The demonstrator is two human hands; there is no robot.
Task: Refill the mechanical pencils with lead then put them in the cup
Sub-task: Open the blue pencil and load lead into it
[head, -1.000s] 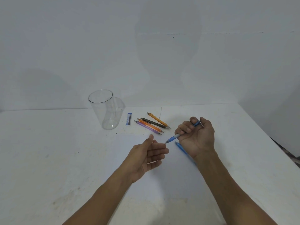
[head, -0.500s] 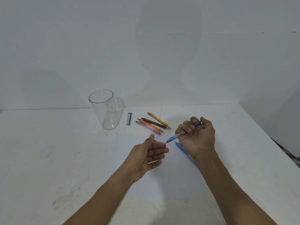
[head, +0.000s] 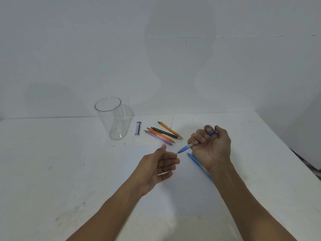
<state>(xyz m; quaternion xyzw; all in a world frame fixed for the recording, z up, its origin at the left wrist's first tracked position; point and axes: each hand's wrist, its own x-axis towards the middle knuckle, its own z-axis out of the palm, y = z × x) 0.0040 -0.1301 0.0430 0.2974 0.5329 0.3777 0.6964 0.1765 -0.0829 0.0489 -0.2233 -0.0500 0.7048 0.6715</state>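
A white table is seen across the lower half of the frame, and a plain white wall fills the upper half. A thin dark line is drawn across the wall at the upper right. A broad soft shadow is cast at upper centre. Brownish stains are scattered over the table at lower left, and a dark strip is visible at the right edge.

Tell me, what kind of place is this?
Probably a plain desk or work table in a bare room: a white table stands against a blank wall, and on it are a clear cup, loose pencils and a lead box.
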